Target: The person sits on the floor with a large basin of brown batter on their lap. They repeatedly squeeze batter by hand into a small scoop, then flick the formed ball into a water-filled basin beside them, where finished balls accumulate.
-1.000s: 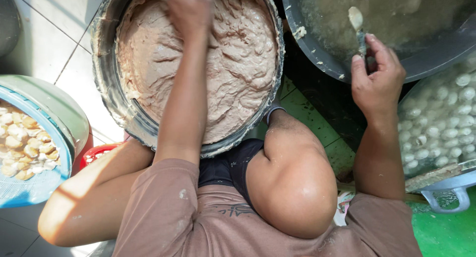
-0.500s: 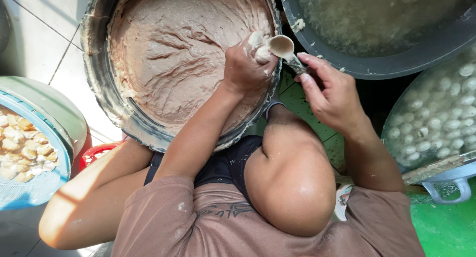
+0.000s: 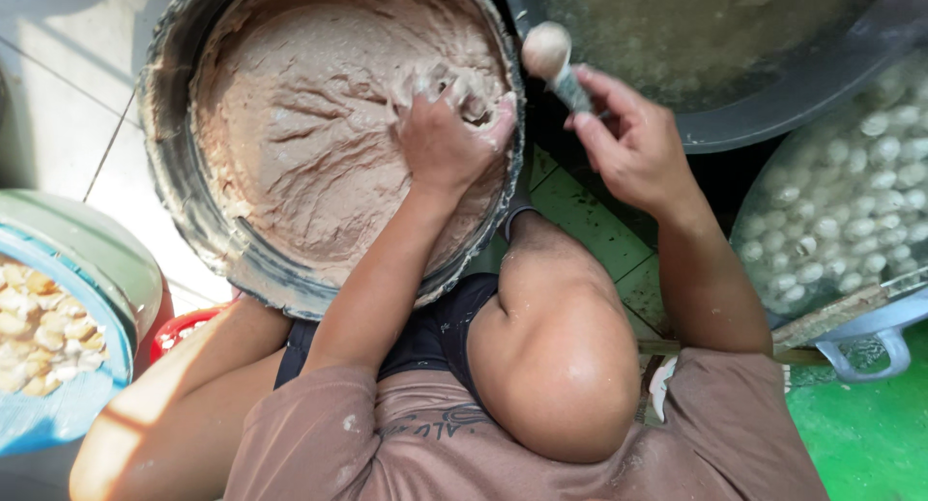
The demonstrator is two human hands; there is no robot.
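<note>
Paste, pinkish-brown and thick, fills the big round metal basin over at 11 o'clock, and the left hand is dug into it near the rim, fingers curled shut around a clump of the stuff. Right hand sits at about 1 o'clock, pinching the handle of a spoon that carries a round pale ball. Just beyond the spoon is a dark pot of cloudy water. At 3 o'clock there's a tub of white balls, and at 9 o'clock a blue-rimmed bowl of pale chunks.
</note>
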